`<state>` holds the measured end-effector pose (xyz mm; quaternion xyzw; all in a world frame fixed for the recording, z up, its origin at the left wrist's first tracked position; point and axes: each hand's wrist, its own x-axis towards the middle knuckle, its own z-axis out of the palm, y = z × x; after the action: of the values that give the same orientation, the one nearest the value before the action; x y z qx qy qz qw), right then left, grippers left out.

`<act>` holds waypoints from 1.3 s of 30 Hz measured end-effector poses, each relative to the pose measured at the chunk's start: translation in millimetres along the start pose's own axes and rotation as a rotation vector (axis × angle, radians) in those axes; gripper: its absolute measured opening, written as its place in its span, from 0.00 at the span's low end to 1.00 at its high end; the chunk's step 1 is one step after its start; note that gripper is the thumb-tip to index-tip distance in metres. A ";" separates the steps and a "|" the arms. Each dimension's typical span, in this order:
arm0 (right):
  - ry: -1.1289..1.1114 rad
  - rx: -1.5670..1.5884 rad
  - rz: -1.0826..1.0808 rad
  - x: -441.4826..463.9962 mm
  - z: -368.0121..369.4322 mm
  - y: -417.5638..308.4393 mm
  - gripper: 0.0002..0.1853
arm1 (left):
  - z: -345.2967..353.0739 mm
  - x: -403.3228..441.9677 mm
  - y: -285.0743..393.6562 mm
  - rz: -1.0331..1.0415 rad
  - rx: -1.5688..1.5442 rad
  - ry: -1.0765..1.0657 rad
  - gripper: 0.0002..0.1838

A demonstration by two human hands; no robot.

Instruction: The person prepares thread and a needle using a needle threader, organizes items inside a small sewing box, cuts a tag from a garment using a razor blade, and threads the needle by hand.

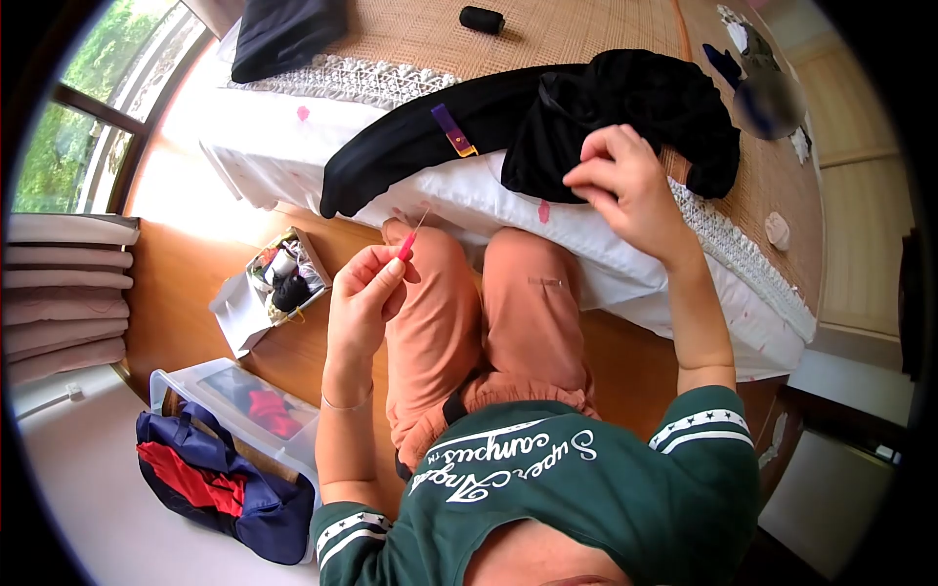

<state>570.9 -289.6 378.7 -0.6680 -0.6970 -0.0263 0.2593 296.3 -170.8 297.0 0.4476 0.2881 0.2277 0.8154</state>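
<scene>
Between the thumb and fingers of my left hand (369, 283) is a small tool with a pink-red handle (406, 246) and a thin metal tip pointing up. My right hand (625, 186) is raised with its fingers curled toward the thumb, in front of the bunched part of a black garment (547, 112). Anything in those right fingers is too small to make out. The black garment lies along the bed's edge, one long part stretching to the left. Across that part rests a purple strip (449, 127) with a yellow-orange end.
A black thread spool (482, 20) and a dark folded cloth (283, 34) lie on the woven bed mat (586, 29). On the floor at left stand an open box of sewing supplies (283, 278), a clear plastic bin (220, 376) and a navy bag (230, 488).
</scene>
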 end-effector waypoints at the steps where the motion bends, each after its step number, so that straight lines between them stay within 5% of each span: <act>1: -0.040 -0.031 -0.038 -5.3 0.7 -1.8 0.05 | 0.6 0.0 -0.5 -0.002 0.001 -0.001 0.07; 13: -0.077 -0.231 -0.234 -14.2 25.4 13.6 0.06 | 8.9 -6.6 0.8 0.018 -0.036 -0.001 0.06; 21: -0.188 0.524 0.206 -16.4 6.8 1.8 0.05 | 7.2 -6.4 -1.4 0.027 -0.021 -0.022 0.07; 26: -0.160 0.752 0.110 -7.2 9.6 1.8 0.05 | 7.2 -5.7 -1.6 0.022 -0.028 -0.014 0.07; 28: -0.052 1.247 0.061 -0.5 20.0 2.0 0.05 | 7.0 -5.6 -1.0 0.021 -0.028 -0.009 0.07; 32: -0.023 1.571 0.043 15.2 27.8 6.4 0.03 | 7.5 -5.9 2.0 0.023 -0.020 -0.003 0.07; 39: 0.163 1.426 0.333 34.5 24.3 14.6 0.04 | 10.4 -1.7 7.7 0.040 -0.031 -0.016 0.07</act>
<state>577.7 -247.1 366.9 -0.4299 -0.4126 0.4235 0.6824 301.2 -174.3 308.6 0.4424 0.2690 0.2447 0.8198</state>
